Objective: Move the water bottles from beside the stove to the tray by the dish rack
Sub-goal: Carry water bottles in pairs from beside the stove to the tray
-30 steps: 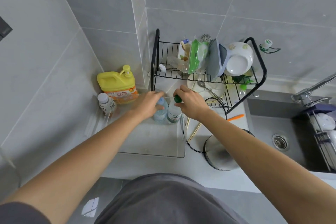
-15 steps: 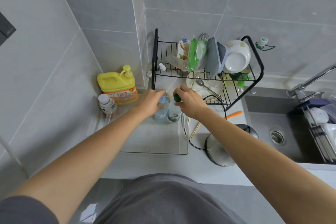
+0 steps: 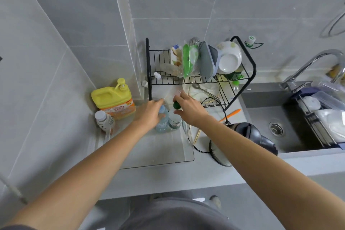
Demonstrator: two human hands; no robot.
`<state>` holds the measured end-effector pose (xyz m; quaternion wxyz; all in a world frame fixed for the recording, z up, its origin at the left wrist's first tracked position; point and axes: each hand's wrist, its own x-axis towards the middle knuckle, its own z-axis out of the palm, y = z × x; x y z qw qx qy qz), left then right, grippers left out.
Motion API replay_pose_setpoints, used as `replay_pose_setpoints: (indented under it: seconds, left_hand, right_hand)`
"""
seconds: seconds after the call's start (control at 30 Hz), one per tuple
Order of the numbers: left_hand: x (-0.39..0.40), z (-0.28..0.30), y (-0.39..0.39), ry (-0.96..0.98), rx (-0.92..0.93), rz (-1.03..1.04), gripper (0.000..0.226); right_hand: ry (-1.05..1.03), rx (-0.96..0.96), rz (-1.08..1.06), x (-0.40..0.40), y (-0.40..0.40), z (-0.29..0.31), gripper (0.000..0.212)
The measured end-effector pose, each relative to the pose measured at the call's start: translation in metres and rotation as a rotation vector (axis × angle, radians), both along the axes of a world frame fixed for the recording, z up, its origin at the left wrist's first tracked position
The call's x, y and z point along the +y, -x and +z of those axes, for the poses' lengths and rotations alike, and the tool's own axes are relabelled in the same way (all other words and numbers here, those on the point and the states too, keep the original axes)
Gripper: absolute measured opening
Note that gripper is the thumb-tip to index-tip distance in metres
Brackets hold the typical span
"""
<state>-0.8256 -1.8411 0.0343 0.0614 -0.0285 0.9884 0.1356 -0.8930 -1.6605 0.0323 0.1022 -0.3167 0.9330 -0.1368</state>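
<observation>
On grey counter (image 3: 168,179), clear tray (image 3: 158,155)

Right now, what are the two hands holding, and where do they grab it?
The left hand grips the blue-tinted water bottle near its top. The right hand holds the green-capped water bottle around its neck, under the cap.

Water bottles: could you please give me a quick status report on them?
Left hand grips blue bottle. Right hand holds green-capped bottle. Both bottles upright in clear tray beside dish rack. Nothing blocking.
</observation>
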Motion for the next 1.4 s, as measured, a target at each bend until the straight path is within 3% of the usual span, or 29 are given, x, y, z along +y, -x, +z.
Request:
replay_pose_setpoints:
  seconds: [0.1,0.3,0.43,0.57,0.9,1.17,1.4]
  left_hand:
    - [0.006,0.028,-0.005,0.127,0.018,0.001,0.049]
    - [0.058,0.121,0.007,0.148,0.341,-0.077,0.059]
    - [0.145,0.147,0.012,0.206,0.418,-0.154,0.069]
    - [0.280,0.158,-0.003,0.157,0.504,-0.308,0.071]
    - [0.682,0.162,-0.127,-0.120,0.540,-0.935,0.069]
    - [0.932,0.136,-0.307,-0.244,0.478,-1.480,0.068]
    - [1.092,0.114,-0.441,-0.335,0.439,-1.776,0.073]
  right_hand:
    - [0.052,0.045,-0.015,0.015,-0.012,0.014,0.048]
    - [0.121,0.276,-0.153,0.101,-0.028,0.080,0.036]
    - [0.107,0.383,-0.319,0.194,-0.048,0.119,0.051]
    - [0.101,0.440,-0.480,0.315,-0.099,0.134,0.068]
    - [0.067,0.474,-1.233,0.641,-0.347,0.122,0.075]
    - [-0.013,0.453,-1.873,0.779,-0.595,0.107,0.076]
    - [-0.146,0.459,-2.159,0.885,-0.730,0.101,0.075]
